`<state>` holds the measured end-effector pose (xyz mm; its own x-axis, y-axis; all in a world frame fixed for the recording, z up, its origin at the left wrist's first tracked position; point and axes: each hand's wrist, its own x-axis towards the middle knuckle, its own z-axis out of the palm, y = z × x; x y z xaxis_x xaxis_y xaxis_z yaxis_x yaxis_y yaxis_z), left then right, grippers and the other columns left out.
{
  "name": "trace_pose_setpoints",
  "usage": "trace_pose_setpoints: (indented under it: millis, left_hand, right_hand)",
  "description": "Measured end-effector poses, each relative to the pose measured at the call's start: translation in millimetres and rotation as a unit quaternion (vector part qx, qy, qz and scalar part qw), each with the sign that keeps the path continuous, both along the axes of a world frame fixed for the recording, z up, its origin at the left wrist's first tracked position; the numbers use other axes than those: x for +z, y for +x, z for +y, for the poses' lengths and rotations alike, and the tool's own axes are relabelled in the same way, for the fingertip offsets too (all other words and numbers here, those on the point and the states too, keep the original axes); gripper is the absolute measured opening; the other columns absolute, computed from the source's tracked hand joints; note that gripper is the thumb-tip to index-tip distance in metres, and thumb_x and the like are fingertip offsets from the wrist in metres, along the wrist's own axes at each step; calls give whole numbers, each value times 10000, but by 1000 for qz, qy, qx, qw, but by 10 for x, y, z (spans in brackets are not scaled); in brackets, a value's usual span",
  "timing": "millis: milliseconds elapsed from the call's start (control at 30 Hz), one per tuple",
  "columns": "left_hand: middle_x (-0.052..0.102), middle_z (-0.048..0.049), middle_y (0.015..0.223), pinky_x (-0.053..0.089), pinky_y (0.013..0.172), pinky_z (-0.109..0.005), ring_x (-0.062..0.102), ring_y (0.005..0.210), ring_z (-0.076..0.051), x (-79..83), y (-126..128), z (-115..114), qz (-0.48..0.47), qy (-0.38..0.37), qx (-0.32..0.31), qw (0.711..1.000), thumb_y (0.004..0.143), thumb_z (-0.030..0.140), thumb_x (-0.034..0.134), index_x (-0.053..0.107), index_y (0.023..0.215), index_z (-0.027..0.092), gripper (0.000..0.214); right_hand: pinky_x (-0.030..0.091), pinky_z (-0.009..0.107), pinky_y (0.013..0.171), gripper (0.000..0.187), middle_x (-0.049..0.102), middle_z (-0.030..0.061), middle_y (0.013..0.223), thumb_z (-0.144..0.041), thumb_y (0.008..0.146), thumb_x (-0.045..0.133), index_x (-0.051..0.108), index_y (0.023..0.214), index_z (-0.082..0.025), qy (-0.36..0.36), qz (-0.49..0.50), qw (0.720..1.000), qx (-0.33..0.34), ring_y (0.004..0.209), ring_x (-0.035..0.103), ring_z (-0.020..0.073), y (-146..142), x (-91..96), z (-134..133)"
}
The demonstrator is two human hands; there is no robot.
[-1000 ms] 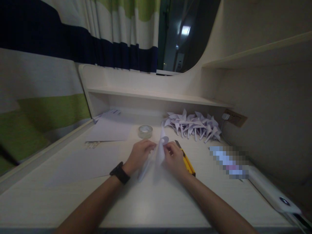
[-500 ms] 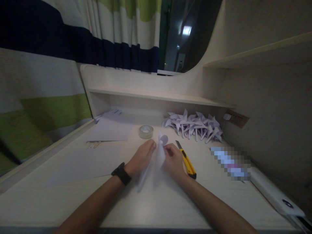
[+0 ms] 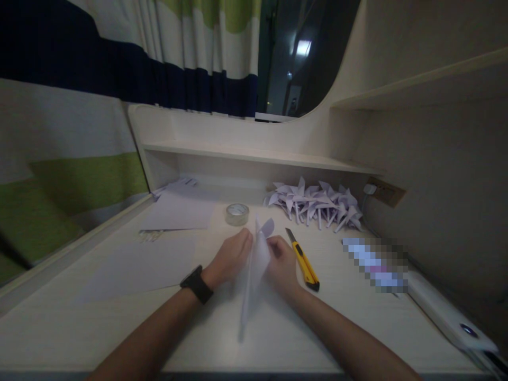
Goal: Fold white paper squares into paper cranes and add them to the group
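Observation:
Between my two hands stands a white paper pinwheel (image 3: 260,259), seen nearly edge-on, with one blade curling toward the back right. Its slim white paper stick (image 3: 245,309) points down toward the desk's front edge and is smeared by motion. My left hand (image 3: 231,255), with a black watch on the wrist, is closed at the pinwheel's left side; its fingertips are partly hidden. On the other side my right hand (image 3: 282,264) pinches the paper with thumb and curled fingers. A yellow utility knife (image 3: 304,261) with its blade out lies just right of that hand.
A roll of clear tape (image 3: 237,215) sits behind my hands. Finished paper pinwheels (image 3: 317,203) are heaped at the back right. White paper sheets (image 3: 178,206) and small pale sticks (image 3: 152,236) lie on the left. A blurred-out device (image 3: 373,264) and a white bar (image 3: 444,312) are at right.
The stick has swung from the lower left toward the right and now lies alongside the paper blade. The pinwheel has turned a little, while both hands have barely shifted.

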<state>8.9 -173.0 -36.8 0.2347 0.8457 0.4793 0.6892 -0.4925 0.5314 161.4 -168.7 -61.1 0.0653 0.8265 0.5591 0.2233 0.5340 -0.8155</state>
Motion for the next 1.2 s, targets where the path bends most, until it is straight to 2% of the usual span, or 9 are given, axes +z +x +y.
trace_pose_setpoints:
  millis: [167, 367, 600, 767, 933, 1100, 1200]
  left_hand:
    - [470, 13, 693, 340, 611, -296, 495, 641, -178, -27, 2, 0, 10, -4, -23, 1000, 994, 352, 251, 372, 758, 231, 291]
    - [460, 13, 680, 336, 602, -286, 486, 643, -174, -31, 38, -4, -47, -14, -8, 999, 984, 371, 251, 365, 738, 231, 305]
    - [473, 16, 669, 340, 599, -284, 505, 641, -170, -56, 69, -6, -90, -37, -7, 995, 983, 387, 265, 375, 735, 227, 315]
    - [491, 11, 656, 324, 581, -283, 512, 626, -175, -113, 57, 19, -40, -13, 11, 999, 981, 382, 269, 379, 727, 228, 317]
    - [490, 10, 649, 322, 571, -284, 503, 602, -173, -120, 10, 40, 8, 10, 15, 1000, 990, 389, 253, 373, 715, 228, 341]
    - [515, -12, 726, 350, 620, -298, 514, 666, -188, -55, -35, 26, 87, 51, -17, 995, 1003, 338, 230, 422, 793, 221, 307]
    - [523, -19, 761, 363, 630, -300, 516, 689, -192, -49, -42, 19, 102, 56, -31, 993, 1003, 315, 238, 439, 843, 217, 275]
  right_hand:
    - [411, 253, 592, 114, 599, 7, 703, -182, 807, 561, 599, 699, -187, 15, -19, 1000, -6, 650, 537, 152, 28, 32, 14]
    - [410, 252, 581, 127, 592, 4, 688, -189, 815, 544, 593, 699, -190, 4, -23, 1000, -3, 640, 535, 153, 15, 39, -9]
    - [407, 254, 588, 136, 588, 10, 693, -190, 818, 527, 589, 696, -185, 24, -35, 999, 2, 644, 529, 153, 29, 62, -22]
    - [407, 258, 572, 175, 578, 5, 639, -239, 816, 532, 584, 659, -181, 12, -18, 1000, 6, 596, 502, 147, 15, 127, -57]
    - [422, 259, 566, 118, 582, -2, 611, -227, 753, 556, 611, 661, -177, -25, 10, 999, 21, 585, 512, 151, 13, 101, -31]
    - [425, 256, 548, 95, 611, -4, 602, -254, 691, 591, 640, 669, -175, -72, 64, 994, 45, 576, 537, 161, 56, -3, 98]
    - [421, 257, 542, 113, 615, -1, 598, -262, 682, 579, 645, 656, -174, -88, 91, 990, 54, 570, 542, 163, 77, -26, 148]
